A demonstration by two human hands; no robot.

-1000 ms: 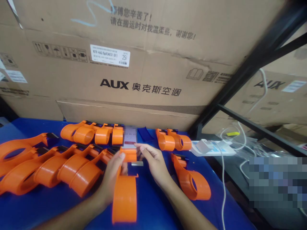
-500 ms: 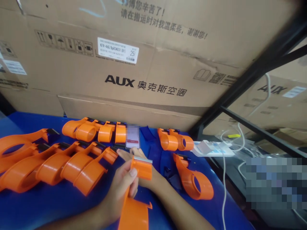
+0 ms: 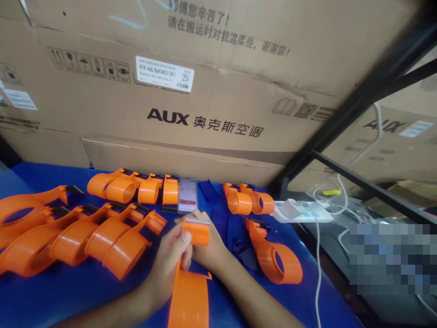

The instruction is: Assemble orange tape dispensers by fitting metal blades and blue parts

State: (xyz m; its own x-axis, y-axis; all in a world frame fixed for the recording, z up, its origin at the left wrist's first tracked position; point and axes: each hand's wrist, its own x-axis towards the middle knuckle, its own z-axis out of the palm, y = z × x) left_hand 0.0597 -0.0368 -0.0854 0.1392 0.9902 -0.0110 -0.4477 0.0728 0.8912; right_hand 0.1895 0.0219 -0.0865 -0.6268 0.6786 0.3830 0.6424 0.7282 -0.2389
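My left hand (image 3: 172, 250) is closed around the neck of an orange plastic tape dispenser (image 3: 190, 296), its thumb pressing just below the head. A silver serrated blade (image 3: 197, 221) runs bare along the top of that head, and the wide ring hangs below. My right hand (image 3: 215, 243) is right behind the head, which covers most of its fingers, so I cannot see what they hold. Left of my hands, a row of more orange dispensers (image 3: 119, 246) lies on the blue table (image 3: 136, 300), several with dark blade covers.
A phone (image 3: 187, 198) with a lit screen stands behind my hands beside a back row of dispensers (image 3: 122, 190). To the right lie more dispensers (image 3: 285, 264), dark blue pieces (image 3: 244, 253) and a white power strip (image 3: 303, 212) with cables. A large carton (image 3: 205, 150) walls off the back.
My right hand has drawn back from its reach to the left and now sits behind the dispenser's head. The held dispenser has shifted slightly left and up.
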